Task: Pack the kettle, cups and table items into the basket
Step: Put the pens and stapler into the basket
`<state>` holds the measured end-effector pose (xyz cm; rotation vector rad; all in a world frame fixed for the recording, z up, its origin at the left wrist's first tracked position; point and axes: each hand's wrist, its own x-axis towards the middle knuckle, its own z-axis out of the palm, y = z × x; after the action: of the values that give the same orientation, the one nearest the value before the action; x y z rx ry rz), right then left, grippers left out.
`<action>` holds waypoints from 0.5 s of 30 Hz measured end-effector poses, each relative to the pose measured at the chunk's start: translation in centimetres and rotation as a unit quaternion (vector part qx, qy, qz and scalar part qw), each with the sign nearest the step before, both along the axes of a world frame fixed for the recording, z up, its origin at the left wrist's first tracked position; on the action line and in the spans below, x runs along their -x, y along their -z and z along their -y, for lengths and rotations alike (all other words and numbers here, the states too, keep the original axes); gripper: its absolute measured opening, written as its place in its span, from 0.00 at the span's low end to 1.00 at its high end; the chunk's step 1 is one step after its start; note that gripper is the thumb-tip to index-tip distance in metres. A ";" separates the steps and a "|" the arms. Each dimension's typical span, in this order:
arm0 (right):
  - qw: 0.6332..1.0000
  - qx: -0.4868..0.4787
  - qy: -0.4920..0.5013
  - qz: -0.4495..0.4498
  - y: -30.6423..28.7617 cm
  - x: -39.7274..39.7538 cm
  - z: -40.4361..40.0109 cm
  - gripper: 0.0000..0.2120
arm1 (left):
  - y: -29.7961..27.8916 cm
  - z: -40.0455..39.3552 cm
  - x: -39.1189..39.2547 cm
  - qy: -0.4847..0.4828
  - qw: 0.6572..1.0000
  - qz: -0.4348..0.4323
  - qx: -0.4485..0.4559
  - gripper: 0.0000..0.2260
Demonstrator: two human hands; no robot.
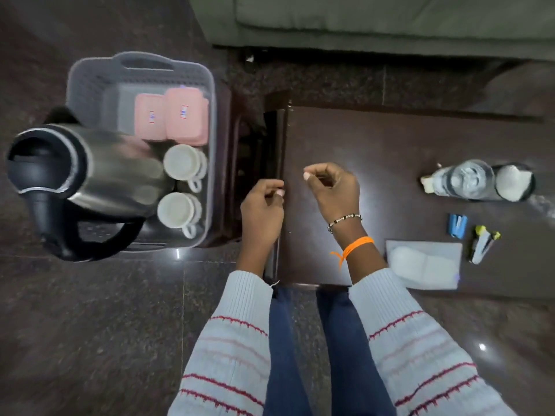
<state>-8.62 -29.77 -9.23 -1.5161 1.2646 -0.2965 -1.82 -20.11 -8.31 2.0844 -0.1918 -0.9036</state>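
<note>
A grey plastic basket (210, 94) stands at the left on a low dark stand. In it stands a steel kettle (120, 172) with a black lid and handle, filling the basket's left side. Beside the kettle are two white cups (183, 162) (177, 210), and behind them two pink boxes (171, 115). My left hand (262, 208) hovers at the left edge of the dark table (390, 139), fingers loosely curled, nothing seen in it. My right hand (330, 190) hovers over the table's left part, fingers also loosely curled, with nothing visible in it.
On the table's right side are a clear glass bottle lying down (462, 181), a glass with white contents (513, 184), blue sachets (458, 225), yellow-tipped sachets (483, 244) and a grey pad with a white item (423, 264). A green sofa (375, 22) lies beyond.
</note>
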 end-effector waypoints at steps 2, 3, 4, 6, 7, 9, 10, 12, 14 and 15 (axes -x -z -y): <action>1.000 -0.008 0.018 -0.018 0.3 3.8 0.4 0.04 | 0.3 0.7 2.8 0.031 0.999 -0.011 -0.013 0.10; 0.999 -0.016 0.029 -0.026 0.5 5.9 0.8 0.04 | 0.5 1.2 4.3 0.048 0.999 -0.015 -0.020 0.10; 0.998 -0.025 0.044 -0.033 0.6 8.1 1.3 0.03 | 0.6 1.8 5.9 0.067 0.997 -0.018 -0.027 0.10; 0.995 -0.048 0.079 -0.041 0.9 11.9 2.1 0.03 | 1.0 2.9 8.5 0.101 0.994 -0.027 -0.044 0.11; 0.993 -0.056 0.097 -0.046 1.0 13.8 2.7 0.03 | 1.3 3.5 9.9 0.118 0.991 -0.031 -0.051 0.11; 0.988 -0.063 0.128 -0.060 1.4 17.4 3.9 0.03 | 1.9 5.0 12.5 0.152 0.985 -0.038 -0.065 0.11; 0.986 -0.064 0.141 -0.068 1.7 19.1 4.5 0.03 | 2.2 5.7 13.8 0.172 0.982 -0.038 -0.073 0.10; 0.981 -0.068 0.161 -0.081 2.4 21.9 5.7 0.05 | 2.8 7.2 15.9 0.214 0.972 -0.036 -0.088 0.10; 0.977 -0.068 0.173 -0.100 3.3 24.7 7.2 0.06 | 3.4 9.2 18.2 0.262 0.959 -0.038 -0.100 0.09; 0.975 -0.067 0.177 -0.113 3.8 26.0 7.9 0.07 | 3.7 10.1 19.2 0.286 0.952 -0.040 -0.105 0.09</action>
<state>-34.62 -37.66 -12.99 -1.2294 1.7055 -0.2666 -20.98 -30.25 -11.97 2.2192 -0.7119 -1.3985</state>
